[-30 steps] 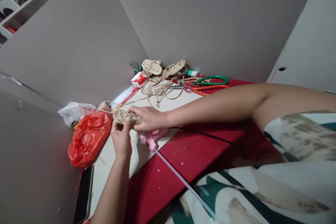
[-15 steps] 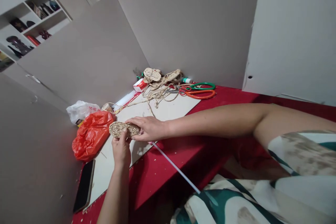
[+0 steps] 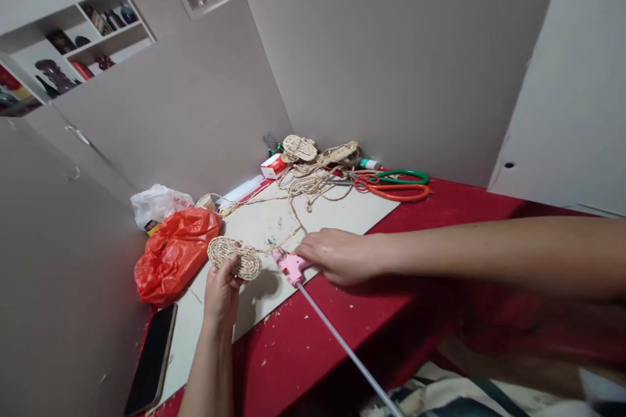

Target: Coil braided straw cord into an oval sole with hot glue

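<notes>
My left hand pinches a coiled, woven straw sole, thumb on top, held above the white board. A straw cord runs from its right end back toward a tangle. My right hand is closed around the handle of a pink glue gun, which lies at the board's front edge with its nozzle near the sole. Out of the gun's back sticks a long, clear glue stick. Some fingers of my right hand are hidden behind the hand itself.
At the back lie tangled straw cord, woven soles, scissors with green and orange handles and a red-white box. Left are a red plastic bag and a phone. The white board rests on red cloth.
My right hand has left the sole and moved right onto the glue gun's handle. My left hand keeps the sole, now tilted differently. The view has shifted slightly.
</notes>
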Action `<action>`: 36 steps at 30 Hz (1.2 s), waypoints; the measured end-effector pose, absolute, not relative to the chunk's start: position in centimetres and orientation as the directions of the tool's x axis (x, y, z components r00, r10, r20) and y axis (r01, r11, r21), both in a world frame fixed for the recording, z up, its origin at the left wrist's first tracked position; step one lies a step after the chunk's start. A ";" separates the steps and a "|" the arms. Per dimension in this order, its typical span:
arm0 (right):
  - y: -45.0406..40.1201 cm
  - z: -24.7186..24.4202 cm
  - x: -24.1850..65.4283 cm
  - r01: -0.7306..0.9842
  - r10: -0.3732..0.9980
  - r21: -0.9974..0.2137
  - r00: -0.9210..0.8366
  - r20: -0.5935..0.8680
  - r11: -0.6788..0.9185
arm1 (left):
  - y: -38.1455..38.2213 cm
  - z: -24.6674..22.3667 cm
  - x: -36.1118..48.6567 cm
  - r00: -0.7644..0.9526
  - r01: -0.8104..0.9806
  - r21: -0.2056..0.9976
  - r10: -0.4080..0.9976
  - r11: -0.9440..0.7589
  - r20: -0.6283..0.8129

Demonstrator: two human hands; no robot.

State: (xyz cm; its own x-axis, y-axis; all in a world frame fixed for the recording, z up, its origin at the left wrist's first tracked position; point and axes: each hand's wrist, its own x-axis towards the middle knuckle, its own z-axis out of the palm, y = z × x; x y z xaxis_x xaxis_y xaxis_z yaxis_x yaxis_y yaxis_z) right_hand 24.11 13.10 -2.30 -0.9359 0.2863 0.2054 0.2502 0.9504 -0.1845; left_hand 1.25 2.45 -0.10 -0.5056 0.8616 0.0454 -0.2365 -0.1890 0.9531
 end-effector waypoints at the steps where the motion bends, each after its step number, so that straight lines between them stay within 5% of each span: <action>1: 13.0 -2.4 23.9 0.246 0.282 -0.184 -0.938 0.203 0.952 | 2.4 -0.2 1.3 -0.510 -0.236 0.954 0.859 -0.185 0.041; 7: 13.6 -2.6 25.3 0.211 0.285 -0.300 -0.930 0.233 0.930 | 2.6 -0.9 0.8 -0.556 -0.244 0.951 0.831 -0.190 0.023; 12: 14.0 -1.4 28.0 -0.032 0.425 -0.792 -0.830 0.362 0.610 | 2.9 -1.1 1.1 -0.571 -0.271 0.945 0.821 -0.184 -0.004; 14: 13.6 -0.7 28.3 -0.093 0.505 -0.885 -0.792 0.343 0.456 | 3.1 -1.1 1.4 -0.576 -0.280 0.943 0.817 -0.179 -0.016; 22: 12.1 0.7 24.7 0.046 0.421 -0.961 -0.904 0.076 0.273 | 3.3 -0.8 1.3 -0.523 -0.299 0.953 0.845 -0.057 -0.114; 31: 11.3 -0.3 20.8 -0.027 0.491 -0.989 -0.866 0.096 0.146 | 2.4 -2.1 1.0 -0.497 -0.433 0.900 0.817 0.058 -0.292; 36: 12.4 -2.0 20.6 -0.069 0.441 -0.972 -0.882 0.165 0.225 | 2.4 -1.3 1.5 -0.531 -0.527 0.840 0.722 0.129 -0.444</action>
State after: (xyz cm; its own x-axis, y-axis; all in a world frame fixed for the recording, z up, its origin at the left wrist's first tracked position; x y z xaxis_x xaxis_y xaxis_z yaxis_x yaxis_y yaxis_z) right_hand 20.61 12.36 -1.96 -0.8822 0.4411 0.1649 -0.0692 0.2250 -0.9719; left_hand 1.48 2.42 -1.27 -0.5309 0.7219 -0.4438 -0.5270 0.1289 0.8401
